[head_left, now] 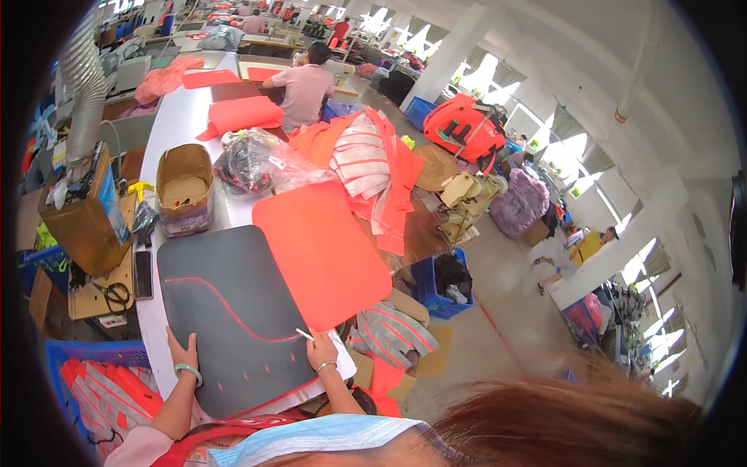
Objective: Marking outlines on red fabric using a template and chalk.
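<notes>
A dark grey rounded panel [226, 311] lies on the white table in front of me, with a curved red line and several short red marks on it. My left hand [184, 356] rests open at its left edge, thumb and fingers apart. At the right edge, my right hand [320, 352] is closed around a thin white pen-like stick [304, 334], which points up and left over the panel. A bright orange-red panel [323, 253] of similar shape lies just beyond, partly against the dark one.
Along the table stand a cardboard box [185, 187], a phone [143, 274] and plastic-wrapped items [253, 163]. Scissors [115, 296] lie left. Blue crates [440, 284] stand on the floor. A seated person [307, 89] is farther along; another person [595, 245] is at right.
</notes>
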`<state>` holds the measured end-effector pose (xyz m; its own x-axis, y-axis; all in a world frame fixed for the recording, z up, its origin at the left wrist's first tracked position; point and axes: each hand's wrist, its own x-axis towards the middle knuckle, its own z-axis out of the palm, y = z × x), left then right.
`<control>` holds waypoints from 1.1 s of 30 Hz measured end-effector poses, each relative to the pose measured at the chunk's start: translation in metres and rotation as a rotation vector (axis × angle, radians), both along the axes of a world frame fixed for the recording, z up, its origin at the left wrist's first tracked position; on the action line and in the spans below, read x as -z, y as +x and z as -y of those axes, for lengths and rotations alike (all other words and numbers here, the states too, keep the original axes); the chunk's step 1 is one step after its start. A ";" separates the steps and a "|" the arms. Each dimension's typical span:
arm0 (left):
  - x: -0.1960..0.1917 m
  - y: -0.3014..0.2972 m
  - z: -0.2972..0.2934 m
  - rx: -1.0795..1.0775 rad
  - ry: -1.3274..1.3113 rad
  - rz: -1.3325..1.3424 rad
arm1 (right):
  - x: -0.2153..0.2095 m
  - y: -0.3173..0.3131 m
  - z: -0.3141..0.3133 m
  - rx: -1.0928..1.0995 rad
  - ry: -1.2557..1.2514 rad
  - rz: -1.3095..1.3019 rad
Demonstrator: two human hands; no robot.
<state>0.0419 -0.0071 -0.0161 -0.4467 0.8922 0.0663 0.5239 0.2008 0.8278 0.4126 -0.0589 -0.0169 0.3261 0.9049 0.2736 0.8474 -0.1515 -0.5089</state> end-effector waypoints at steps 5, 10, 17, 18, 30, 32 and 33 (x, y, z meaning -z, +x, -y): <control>-0.012 0.002 -0.007 0.054 0.069 -0.096 | -0.006 -0.005 -0.011 0.027 0.044 0.009; -0.029 0.001 -0.002 0.050 -0.038 -0.130 | -0.037 -0.017 -0.014 0.015 0.183 0.046; -0.030 0.002 0.024 0.055 -0.137 -0.129 | -0.100 -0.094 0.008 -0.223 -0.204 -0.461; -0.029 0.006 0.032 -0.009 -0.151 -0.093 | -0.094 -0.113 0.015 -0.238 -0.238 -0.710; -0.021 0.003 -0.010 0.009 -0.203 -0.201 | -0.024 -0.200 0.034 -0.555 -0.107 -0.720; -0.023 0.004 -0.012 0.001 -0.177 -0.266 | -0.021 -0.195 0.035 -0.543 -0.149 -0.698; -0.022 0.004 -0.008 -0.004 -0.197 -0.271 | -0.021 -0.199 0.039 -0.532 -0.154 -0.681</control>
